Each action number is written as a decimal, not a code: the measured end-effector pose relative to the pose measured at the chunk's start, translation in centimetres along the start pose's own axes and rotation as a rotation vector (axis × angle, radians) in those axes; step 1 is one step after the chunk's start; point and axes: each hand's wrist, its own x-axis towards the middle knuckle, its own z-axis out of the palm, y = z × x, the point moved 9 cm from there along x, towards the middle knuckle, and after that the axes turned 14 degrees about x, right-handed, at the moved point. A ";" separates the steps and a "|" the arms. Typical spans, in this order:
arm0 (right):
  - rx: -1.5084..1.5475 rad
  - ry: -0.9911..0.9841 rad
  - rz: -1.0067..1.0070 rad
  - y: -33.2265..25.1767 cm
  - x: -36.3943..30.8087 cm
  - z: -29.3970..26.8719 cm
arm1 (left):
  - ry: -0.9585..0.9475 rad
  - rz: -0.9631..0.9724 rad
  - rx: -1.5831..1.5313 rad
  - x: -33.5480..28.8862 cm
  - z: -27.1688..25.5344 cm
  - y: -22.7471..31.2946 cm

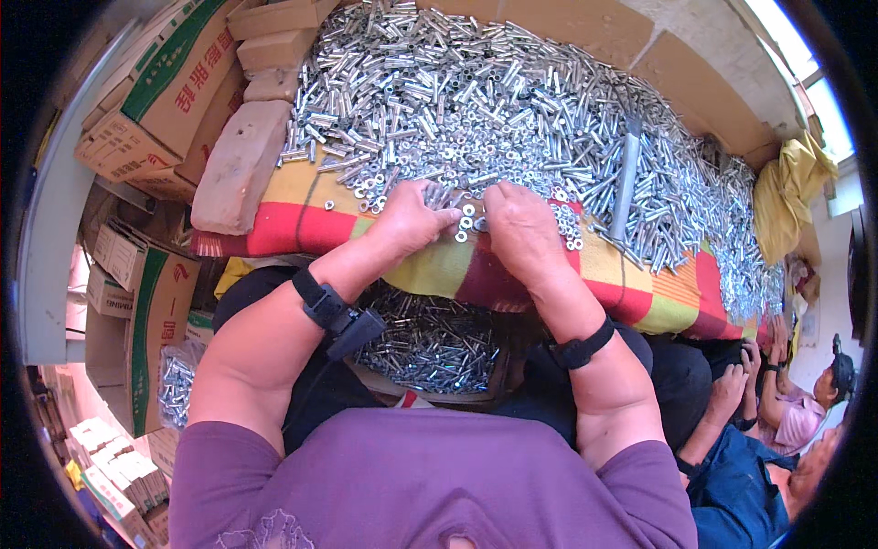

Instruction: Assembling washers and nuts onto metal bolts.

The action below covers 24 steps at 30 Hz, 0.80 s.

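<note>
My left hand (412, 217) is closed at the near edge of a large heap of shiny metal sleeves and bolts (476, 101). Its fingertips are among grey metal pieces, and what it grips is not clear. Just to the right, my right hand (523, 227) is curled with fingertips pressed together; anything inside is hidden. Between the hands, a few washers (466, 222) lie on the checked cloth (439, 270). Another cluster of nuts or washers (567, 226) rests right beside my right hand. Both wrists wear black straps.
A box of metal bolts (434, 352) sits below, between my legs. A grey metal bar (626, 188) stands in the heap. Blocks (240, 169) and cardboard cartons (169, 101) line the left. Yellow cloth (791, 197) hangs at right, where two people (745, 476) sit close.
</note>
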 end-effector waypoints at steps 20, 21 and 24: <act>1.825 -0.058 0.827 3.6 -1.3 3.7 | 0.010 0.373 0.170 -0.6 -1.8 3.5; 1.879 -0.103 0.811 3.3 -1.0 3.9 | -0.045 0.296 0.096 -0.4 -1.7 2.9; 1.963 -0.208 0.759 3.1 0.2 4.2 | -0.092 0.266 -0.098 -0.2 -1.6 2.3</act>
